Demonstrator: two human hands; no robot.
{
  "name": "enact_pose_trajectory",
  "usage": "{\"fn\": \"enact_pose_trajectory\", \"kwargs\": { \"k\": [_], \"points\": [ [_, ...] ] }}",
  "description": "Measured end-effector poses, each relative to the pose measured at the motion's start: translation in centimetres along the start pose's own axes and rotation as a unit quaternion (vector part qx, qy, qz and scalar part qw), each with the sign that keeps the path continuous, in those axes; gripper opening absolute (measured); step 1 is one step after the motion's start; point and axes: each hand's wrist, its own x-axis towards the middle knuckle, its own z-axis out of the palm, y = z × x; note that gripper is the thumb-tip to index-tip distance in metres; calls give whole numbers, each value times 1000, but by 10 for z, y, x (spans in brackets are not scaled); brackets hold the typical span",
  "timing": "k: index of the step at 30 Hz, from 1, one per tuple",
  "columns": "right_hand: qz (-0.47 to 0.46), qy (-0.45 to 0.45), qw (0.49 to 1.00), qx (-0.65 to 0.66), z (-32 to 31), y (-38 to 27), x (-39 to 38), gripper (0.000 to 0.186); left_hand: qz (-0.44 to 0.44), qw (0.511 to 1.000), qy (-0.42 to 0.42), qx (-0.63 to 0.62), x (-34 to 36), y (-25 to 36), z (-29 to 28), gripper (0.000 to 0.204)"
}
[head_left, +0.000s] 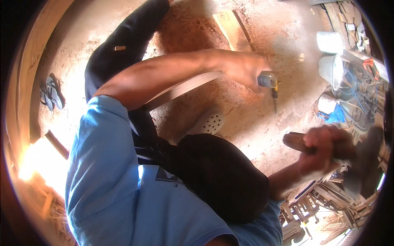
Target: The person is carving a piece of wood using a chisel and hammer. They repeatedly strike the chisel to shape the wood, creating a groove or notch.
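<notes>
Your left arm (176, 71) stretches rightward, the left hand (248, 70) curled into a grip; your right hand (321, 148), blurred, is also tightly fisted.

L grip (247, 72) holds yellow/clear-hdl tool (267, 79), R grip (320, 146) a blurred brown-hdl hammer (296, 141), above flr (296, 96).
</notes>
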Motion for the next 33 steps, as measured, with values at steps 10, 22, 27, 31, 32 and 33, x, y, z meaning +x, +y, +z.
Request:
{"fn": "enact_pose_trajectory", "kwargs": {
  "k": [10,22,27,31,32,33],
  "points": [
    [263,-63,948,-170,29,86,-56,21,-39,999,20,-25,-4,-8,1,50],
    [528,81,835,-129,-2,88,-124,12,152,936,302,98,3,117,-113,54],
    [581,63,810,-51,5,107,-149,12,102,913,386,-90,35,44,-84,46],
    [569,39,818,-77,8,109,-138,12,38,913,331,-235,47,24,-70,41],
    [566,40,819,-81,7,108,-132,12,24,920,311,-239,49,23,-65,41],
    [563,39,821,-87,6,107,-127,12,-7,928,292,-232,52,21,-60,41]
  ]
}}
